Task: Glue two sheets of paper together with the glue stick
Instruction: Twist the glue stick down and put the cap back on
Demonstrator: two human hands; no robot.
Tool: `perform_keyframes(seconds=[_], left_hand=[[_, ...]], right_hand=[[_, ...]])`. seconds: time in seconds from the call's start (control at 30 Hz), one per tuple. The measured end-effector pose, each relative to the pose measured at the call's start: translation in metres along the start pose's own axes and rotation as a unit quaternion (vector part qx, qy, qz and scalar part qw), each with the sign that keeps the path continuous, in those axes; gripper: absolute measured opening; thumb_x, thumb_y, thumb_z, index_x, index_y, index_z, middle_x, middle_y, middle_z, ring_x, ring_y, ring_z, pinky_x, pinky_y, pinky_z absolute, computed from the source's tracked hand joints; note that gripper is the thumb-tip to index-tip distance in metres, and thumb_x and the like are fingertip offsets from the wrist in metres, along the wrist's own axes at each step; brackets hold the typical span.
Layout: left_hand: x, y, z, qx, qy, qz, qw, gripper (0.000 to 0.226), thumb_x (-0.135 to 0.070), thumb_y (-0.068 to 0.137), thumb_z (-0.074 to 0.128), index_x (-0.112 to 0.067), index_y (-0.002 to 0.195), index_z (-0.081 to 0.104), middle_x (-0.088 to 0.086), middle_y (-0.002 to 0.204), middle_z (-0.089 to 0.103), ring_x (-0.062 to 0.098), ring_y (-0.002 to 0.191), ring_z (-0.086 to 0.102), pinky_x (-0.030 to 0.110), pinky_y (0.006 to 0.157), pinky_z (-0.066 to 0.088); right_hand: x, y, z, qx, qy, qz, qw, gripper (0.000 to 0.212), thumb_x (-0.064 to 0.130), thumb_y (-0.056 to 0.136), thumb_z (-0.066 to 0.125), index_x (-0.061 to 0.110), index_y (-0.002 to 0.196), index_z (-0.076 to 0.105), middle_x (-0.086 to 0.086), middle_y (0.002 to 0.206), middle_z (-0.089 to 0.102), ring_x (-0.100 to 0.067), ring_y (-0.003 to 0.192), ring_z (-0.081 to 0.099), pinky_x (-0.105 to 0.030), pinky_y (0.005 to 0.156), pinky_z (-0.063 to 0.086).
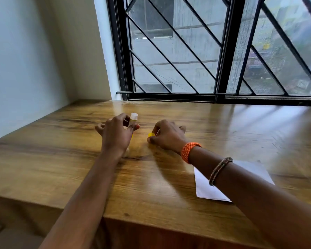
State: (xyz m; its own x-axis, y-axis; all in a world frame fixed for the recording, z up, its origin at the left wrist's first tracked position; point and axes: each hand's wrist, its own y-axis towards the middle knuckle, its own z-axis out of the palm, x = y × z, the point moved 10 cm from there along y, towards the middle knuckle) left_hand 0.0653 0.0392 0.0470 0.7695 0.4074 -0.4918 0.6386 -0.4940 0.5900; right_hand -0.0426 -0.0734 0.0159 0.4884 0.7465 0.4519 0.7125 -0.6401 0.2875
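Observation:
My left hand [115, 131] grips the glue stick [133, 118] upright above the wooden table [151, 186]; its pale tip pokes out above my fingers. My right hand [166, 134] rests on the table just to the right and pinches the yellow cap [151, 134]. White paper [205, 187] lies flat at the near right, partly hidden under my right forearm. Whether it is one sheet or two stacked, I cannot tell.
The table runs back to a barred window [205, 51] and meets a white wall [25, 60] on the left. Its front edge drops off near the bottom of the view. An orange band and a thin bangle sit on my right wrist.

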Motion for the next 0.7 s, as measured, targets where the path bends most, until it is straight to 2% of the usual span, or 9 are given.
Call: perform_keyframes(seconds=[0.07,0.13,0.23,0.3,0.37,0.4,0.47,0.6,0.7], left_hand=[[-0.007,-0.002,0.003,0.008,-0.002,0.027,1.0,0.025,-0.041,0.079,0.068,-0.024,0.098,0.067,-0.001,0.097,0.073,0.025,0.108,0.055,0.034,0.078,0.018],[-0.017,-0.006,0.007,0.022,0.0,0.062,0.998,0.03,-0.039,0.08,0.067,-0.024,0.105,0.068,-0.001,0.101,0.07,0.025,0.11,0.047,0.032,0.078,0.018],[-0.044,-0.015,0.015,0.037,0.03,0.152,0.987,0.029,-0.034,0.082,0.065,-0.025,0.11,0.067,0.001,0.108,0.062,0.025,0.111,0.041,0.028,0.075,0.013],[-0.058,-0.022,0.02,0.041,0.029,0.194,0.98,0.029,-0.029,0.084,0.064,-0.021,0.112,0.066,0.004,0.117,0.057,0.026,0.119,0.041,0.031,0.08,0.017],[-0.069,-0.029,0.025,0.064,-0.003,0.226,0.972,0.028,-0.018,0.085,0.062,-0.013,0.113,0.062,0.008,0.118,0.059,0.029,0.118,0.048,0.039,0.091,0.033],[-0.074,-0.033,0.028,0.085,-0.029,0.238,0.967,0.026,-0.013,0.086,0.06,-0.01,0.112,0.061,0.01,0.111,0.063,0.029,0.108,0.056,0.042,0.088,0.043],[-0.082,-0.041,0.032,0.123,-0.06,0.256,0.957,0.025,-0.01,0.087,0.058,-0.008,0.112,0.058,0.012,0.099,0.067,0.028,0.089,0.062,0.044,0.075,0.052],[-0.097,-0.05,0.033,0.125,-0.072,0.301,0.943,0.032,-0.01,0.086,0.06,-0.008,0.118,0.061,0.012,0.095,0.065,0.022,0.085,0.059,0.035,0.073,0.05],[-0.1,-0.051,0.029,0.115,-0.086,0.308,0.94,0.039,-0.008,0.085,0.062,-0.007,0.124,0.059,0.013,0.094,0.064,0.02,0.085,0.056,0.028,0.073,0.044]], right_hand=[[0.001,-0.002,-0.003,-0.01,0.047,-0.006,0.999,0.024,0.029,0.081,0.068,0.012,0.096,0.058,-0.005,0.097,0.061,-0.021,0.092,0.053,-0.039,0.082,0.036],[0.002,-0.006,-0.015,-0.039,0.089,-0.013,0.995,0.023,0.023,0.078,0.07,0.012,0.089,0.053,-0.007,0.089,0.058,-0.021,0.081,0.052,-0.034,0.068,0.042],[-0.001,-0.015,-0.04,-0.088,0.126,-0.026,0.988,0.021,0.022,0.078,0.072,0.012,0.086,0.057,-0.004,0.073,0.062,-0.013,0.058,0.053,-0.021,0.049,0.039],[-0.005,-0.023,-0.051,-0.097,0.144,-0.03,0.984,0.019,0.024,0.078,0.074,0.014,0.088,0.062,0.004,0.062,0.057,-0.003,0.049,0.047,-0.01,0.041,0.032],[-0.011,-0.032,-0.058,-0.098,0.149,-0.031,0.984,0.02,0.024,0.077,0.076,0.013,0.091,0.067,0.009,0.061,0.052,-0.002,0.048,0.044,-0.007,0.042,0.033],[-0.015,-0.037,-0.06,-0.101,0.149,-0.032,0.983,0.021,0.024,0.076,0.077,0.013,0.093,0.069,0.01,0.062,0.051,-0.002,0.048,0.044,-0.006,0.043,0.033],[-0.022,-0.045,-0.065,-0.116,0.153,-0.034,0.981,0.022,0.023,0.075,0.078,0.013,0.093,0.071,0.01,0.064,0.052,-0.001,0.05,0.044,-0.006,0.045,0.033],[-0.031,-0.055,-0.076,-0.159,0.159,-0.039,0.974,0.022,0.017,0.072,0.08,0.01,0.091,0.073,0.007,0.064,0.058,0.001,0.051,0.046,-0.008,0.048,0.036],[-0.031,-0.055,-0.082,-0.166,0.166,-0.049,0.971,0.023,0.014,0.07,0.081,0.01,0.091,0.074,0.001,0.072,0.068,0.003,0.054,0.052,-0.007,0.05,0.041]])
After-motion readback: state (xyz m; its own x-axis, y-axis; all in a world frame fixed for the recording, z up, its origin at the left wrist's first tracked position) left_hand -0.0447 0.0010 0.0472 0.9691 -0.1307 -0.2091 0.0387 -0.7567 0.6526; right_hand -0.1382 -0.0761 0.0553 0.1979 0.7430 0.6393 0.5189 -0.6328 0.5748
